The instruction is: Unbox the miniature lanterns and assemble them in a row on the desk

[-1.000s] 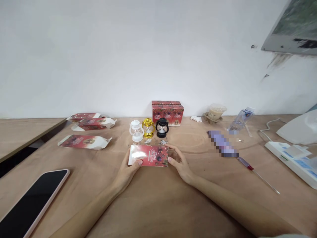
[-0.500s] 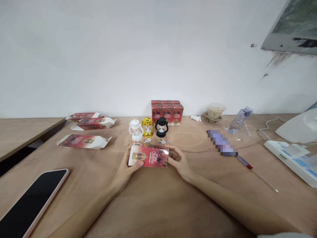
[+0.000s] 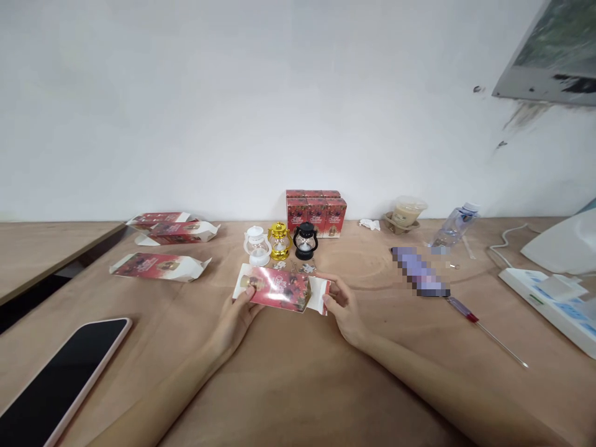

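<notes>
A red printed carton point(image 3: 279, 288) is held lengthwise between my two hands, low over the table. My left hand point(image 3: 236, 320) grips its left end, thumb on top and fingers beneath. At the right end, a white-lined flap stands open, pinched by my right hand point(image 3: 343, 310). What is inside the carton cannot be seen. Just behind it stand a white lantern point(image 3: 257, 246), a gold lantern point(image 3: 279, 241) and a black lantern point(image 3: 305, 241) in a row. Small metallic pieces point(image 3: 307, 268) lie between the lanterns and the carton.
Several red boxes point(image 3: 316, 214) stand by the wall. Cartons with open flaps point(image 3: 161, 267) lie at left, above a phone point(image 3: 69, 372). At right are a screwdriver point(image 3: 484, 329), a cup point(image 3: 407, 211), a water bottle point(image 3: 454, 226), a blurred purple item point(image 3: 419, 272) and a power strip point(image 3: 549, 304).
The carton's right end has opened, its flap pulled out by my right hand. The carton has shifted slightly left and tilted, and my left thumb has moved up its face.
</notes>
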`<action>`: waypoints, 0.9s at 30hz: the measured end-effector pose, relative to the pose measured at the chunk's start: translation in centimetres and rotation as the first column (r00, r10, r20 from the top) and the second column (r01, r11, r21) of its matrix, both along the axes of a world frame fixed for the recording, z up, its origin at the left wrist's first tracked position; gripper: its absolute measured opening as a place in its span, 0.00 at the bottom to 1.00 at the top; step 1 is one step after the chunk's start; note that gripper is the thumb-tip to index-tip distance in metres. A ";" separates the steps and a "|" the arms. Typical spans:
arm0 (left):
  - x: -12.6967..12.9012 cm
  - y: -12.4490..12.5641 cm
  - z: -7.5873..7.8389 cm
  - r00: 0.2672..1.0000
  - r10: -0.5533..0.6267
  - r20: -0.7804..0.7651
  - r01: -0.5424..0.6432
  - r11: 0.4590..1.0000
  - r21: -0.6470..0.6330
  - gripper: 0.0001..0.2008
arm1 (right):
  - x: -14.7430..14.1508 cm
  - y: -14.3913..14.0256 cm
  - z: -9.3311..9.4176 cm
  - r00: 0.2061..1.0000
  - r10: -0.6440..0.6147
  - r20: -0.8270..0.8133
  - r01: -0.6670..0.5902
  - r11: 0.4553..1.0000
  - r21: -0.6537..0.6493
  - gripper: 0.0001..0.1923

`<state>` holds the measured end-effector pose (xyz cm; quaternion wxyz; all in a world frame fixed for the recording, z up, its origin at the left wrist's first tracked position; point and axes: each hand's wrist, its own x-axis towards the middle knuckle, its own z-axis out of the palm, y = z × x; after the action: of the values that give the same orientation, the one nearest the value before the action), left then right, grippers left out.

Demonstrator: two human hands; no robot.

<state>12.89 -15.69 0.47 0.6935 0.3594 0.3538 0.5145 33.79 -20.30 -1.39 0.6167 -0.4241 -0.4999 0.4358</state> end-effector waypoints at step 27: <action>-0.2 -1.6 -0.1 0.942 0.169 -0.290 -0.115 0.974 0.196 0.26 | -0.5 1.2 -0.7 0.995 -0.023 0.097 0.029 0.998 -0.056 0.14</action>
<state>12.74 -17.30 0.36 0.5569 0.4679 0.4348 0.5309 33.25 -19.15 -2.10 0.5850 -0.4686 -0.5107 0.4212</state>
